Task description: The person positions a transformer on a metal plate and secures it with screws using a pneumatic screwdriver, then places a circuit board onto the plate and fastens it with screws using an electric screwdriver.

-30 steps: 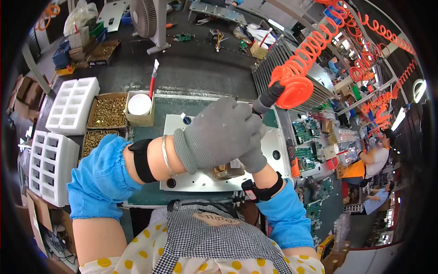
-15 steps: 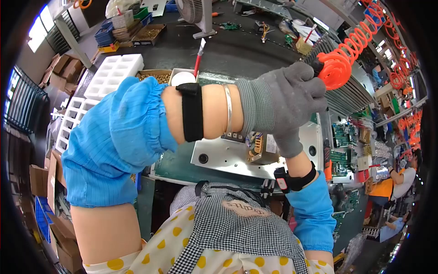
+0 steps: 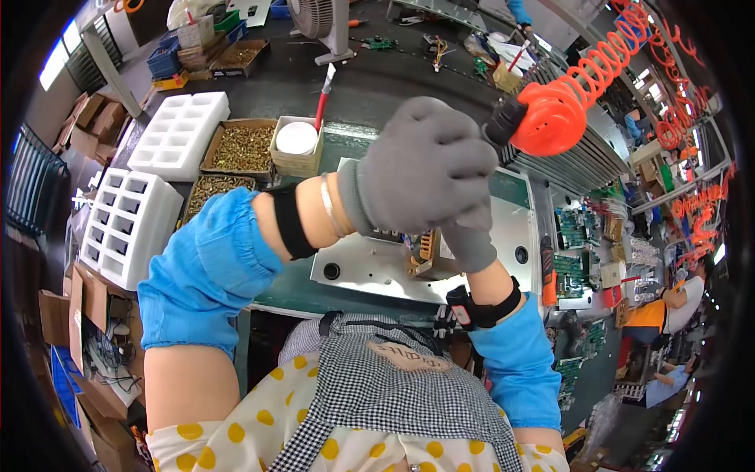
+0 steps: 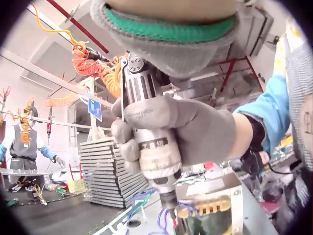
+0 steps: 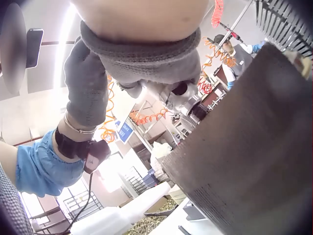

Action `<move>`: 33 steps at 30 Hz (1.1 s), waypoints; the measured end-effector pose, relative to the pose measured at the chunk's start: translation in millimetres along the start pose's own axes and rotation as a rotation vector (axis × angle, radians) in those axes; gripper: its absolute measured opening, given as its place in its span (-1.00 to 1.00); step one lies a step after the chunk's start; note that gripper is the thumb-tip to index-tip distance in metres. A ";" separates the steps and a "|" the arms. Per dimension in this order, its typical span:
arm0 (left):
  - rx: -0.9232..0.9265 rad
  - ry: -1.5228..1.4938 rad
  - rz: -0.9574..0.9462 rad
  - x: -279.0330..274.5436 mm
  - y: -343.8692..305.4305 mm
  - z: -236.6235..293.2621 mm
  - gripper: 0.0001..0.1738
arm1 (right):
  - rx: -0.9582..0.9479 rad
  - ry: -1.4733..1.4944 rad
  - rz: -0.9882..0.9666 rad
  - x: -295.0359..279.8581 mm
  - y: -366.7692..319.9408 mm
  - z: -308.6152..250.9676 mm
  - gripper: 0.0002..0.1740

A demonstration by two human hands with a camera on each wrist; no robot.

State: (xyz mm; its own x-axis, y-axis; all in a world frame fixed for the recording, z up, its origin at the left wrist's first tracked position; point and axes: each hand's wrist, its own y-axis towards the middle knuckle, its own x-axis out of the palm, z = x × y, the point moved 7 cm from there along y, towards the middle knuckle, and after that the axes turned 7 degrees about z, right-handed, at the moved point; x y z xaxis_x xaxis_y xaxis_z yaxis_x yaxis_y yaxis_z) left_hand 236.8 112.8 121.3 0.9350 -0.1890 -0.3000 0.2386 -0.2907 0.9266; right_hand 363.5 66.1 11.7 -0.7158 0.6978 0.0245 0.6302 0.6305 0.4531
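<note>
Both gloved hands meet over a silver metal plate point(image 3: 362, 267). My right hand point(image 4: 200, 127) grips the barrel of an air screwdriver point(image 4: 159, 154), which points down, its bit close over a boxy transformer-like part point(image 4: 210, 213) with tan terminals. My left hand point(image 3: 429, 169) has its fingers curled at the driver's upper part and covers most of the tool in the head view. Lower down there, the right hand point(image 3: 470, 245) shows partly behind it. Blue and purple wires point(image 4: 164, 223) lie by the bit. An orange coiled hose point(image 3: 605, 75) runs up from the tool.
Boxes of brass screws point(image 3: 244, 147), a box with a white round lid point(image 3: 297, 138) and white foam trays point(image 3: 130, 228) stand at left. Green circuit boards point(image 3: 570, 228) lie at right, near an orange-handled tool point(image 3: 549, 285). A fan point(image 3: 318, 20) stands at the back.
The head view swung left, then slightly back. My left forearm rose across the plate half a second ago and is lower now. Both hands stay together at the screwdriver. A blue sleeve appears at the back.
</note>
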 end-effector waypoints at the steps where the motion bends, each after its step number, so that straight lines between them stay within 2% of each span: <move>1: -0.066 -0.019 0.045 -9.5 -3.4 -6.8 -0.77 | 0.215 0.297 0.073 4.4 -1.9 0.3 -0.48; 4: -0.221 0.029 0.058 -29.9 -24.4 -32.6 -0.79 | 0.164 -0.052 0.074 -3.5 3.4 2.5 -0.49; 5: -0.304 0.020 -0.005 -27.8 -36.0 -43.2 -0.82 | 0.207 -0.098 0.075 -2.9 4.4 3.1 -0.49; 8: -0.552 -0.135 -0.327 5.6 -96.5 -67.0 -0.79 | 0.200 -0.033 0.070 3.5 4.6 2.4 -0.50; 11: -0.701 -0.259 -0.798 34.8 -144.5 -54.5 -0.74 | 0.171 0.058 0.025 10.5 5.1 -7.5 -0.48; 14: -0.678 -0.375 -0.892 55.0 -171.2 -37.6 -0.66 | 0.135 0.150 0.011 8.5 10.1 -16.0 -0.45; 16: -0.735 -0.425 -0.930 63.6 -174.1 -35.0 -0.59 | 0.146 0.164 0.022 5.3 13.9 -36.0 -0.43; 17: -0.761 -0.451 -0.949 68.1 -174.7 -33.6 -0.56 | 0.085 0.249 0.002 4.0 16.4 -46.0 -0.44; 20: -0.901 -0.566 -0.921 75.1 -174.5 -28.1 -0.47 | 0.100 0.307 0.007 -4.7 18.1 -65.5 -0.54; 21: -0.904 -0.585 -0.864 75.1 -170.5 -25.8 -0.51 | 0.079 0.321 0.077 -3.5 14.6 -75.6 -0.53; 24: -0.972 -0.679 -0.967 70.1 -159.5 -15.0 -0.61 | 0.057 0.362 0.086 -14.7 10.1 -79.2 -0.36; 26: -0.864 -0.547 -0.811 60.4 -160.9 -9.8 -0.69 | 0.133 0.469 0.084 -25.4 3.6 -70.9 -0.34; 28: -0.802 -0.451 -0.738 42.8 -167.3 -1.9 -0.75 | 0.167 0.500 0.177 -51.1 -4.4 -55.6 -0.34; 31: -0.852 -0.296 -0.720 -9.1 -173.9 2.8 -0.82 | 0.148 0.491 0.096 -39.5 -10.9 -64.4 -0.38; 33: -1.033 -0.175 -0.644 -52.8 -217.7 2.0 -0.80 | 0.119 0.417 0.166 -39.9 -11.3 -66.0 -0.43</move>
State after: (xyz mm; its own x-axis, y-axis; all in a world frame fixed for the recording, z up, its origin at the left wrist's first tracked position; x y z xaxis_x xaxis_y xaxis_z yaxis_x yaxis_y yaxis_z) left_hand 135.0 184.1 -65.1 0.5410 -0.4323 -0.7214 0.8136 0.4863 0.3187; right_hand 365.1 8.7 64.5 -0.6471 0.6114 0.4555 0.7589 0.5738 0.3080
